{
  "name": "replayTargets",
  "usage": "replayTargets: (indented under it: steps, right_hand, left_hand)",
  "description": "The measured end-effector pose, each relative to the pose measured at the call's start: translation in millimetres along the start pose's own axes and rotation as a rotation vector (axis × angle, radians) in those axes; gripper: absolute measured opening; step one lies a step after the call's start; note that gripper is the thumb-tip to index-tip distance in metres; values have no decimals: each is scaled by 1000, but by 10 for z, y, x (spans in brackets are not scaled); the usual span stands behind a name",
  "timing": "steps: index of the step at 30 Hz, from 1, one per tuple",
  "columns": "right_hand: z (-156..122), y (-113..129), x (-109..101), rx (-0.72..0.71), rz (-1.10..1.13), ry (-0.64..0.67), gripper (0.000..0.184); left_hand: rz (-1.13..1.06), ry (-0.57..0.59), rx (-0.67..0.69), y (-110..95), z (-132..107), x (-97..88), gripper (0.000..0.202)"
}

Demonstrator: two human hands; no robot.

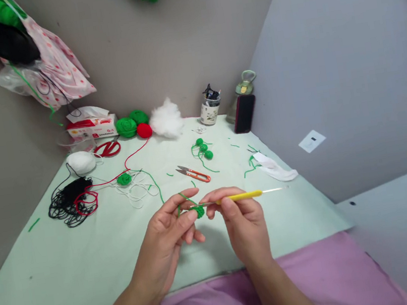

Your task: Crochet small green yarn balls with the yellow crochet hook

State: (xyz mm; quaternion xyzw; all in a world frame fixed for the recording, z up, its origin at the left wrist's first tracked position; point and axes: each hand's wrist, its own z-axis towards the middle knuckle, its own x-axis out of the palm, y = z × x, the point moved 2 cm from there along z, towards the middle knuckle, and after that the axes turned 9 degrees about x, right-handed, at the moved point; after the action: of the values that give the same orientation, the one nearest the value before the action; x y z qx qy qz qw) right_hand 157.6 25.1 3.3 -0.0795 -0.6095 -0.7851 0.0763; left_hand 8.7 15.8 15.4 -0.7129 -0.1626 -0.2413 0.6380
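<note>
My left hand (pixel 174 228) pinches a small green crochet piece (pixel 199 211) between thumb and fingers, with a strand of green yarn (pixel 187 197) running over its raised index finger. In my right hand (pixel 244 218) is a crochet hook (pixel 246 195) with a yellow grip, gripped like a pencil. The hook's metal tip points left and meets the top of the green piece; whether it passes through a stitch is too small to tell. Both hands are held low over the near part of the table (pixel 103 274).
Beyond my hands lie orange thread snips (pixel 194 174), several small green crocheted balls (pixel 203 148) and a green piece (pixel 124 179). Tangled black yarn (pixel 71 200), red scissors (pixel 107 149), white stuffing (pixel 166 120), a phone (pixel 244 113) and a jar (pixel 210 108) stand or lie farther out.
</note>
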Motion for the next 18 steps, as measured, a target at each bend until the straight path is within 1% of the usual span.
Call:
replayTargets:
  steps: [3,5,7,10,14,16,18]
  right_hand:
    - [1,-4,-27,49,50,13,23]
    - [-15,25,-35,31,26,18,23]
    - [-45,70,-35,-22,-52,17,22]
    - [-95,144,-18,-176,-249,27,23]
    - [-151,179,39,-509,-558,100,30]
    - [-170,152,55,-631,-698,81,33]
    - [-181,117,61,-697,-823,40,35]
  left_hand:
    - [40,-15,9,-26,-12,-12,32]
    - [77,-36,27,-42,-18,-10,31]
    - [118,-61,57,-49,-16,-9,30]
    - [190,-72,122,-40,0,-11,30]
    - [263,-93,191,-30,8,0,31]
    - [235,-103,191,-32,5,16,35]
    - [133,-83,119,-30,9,28,42]
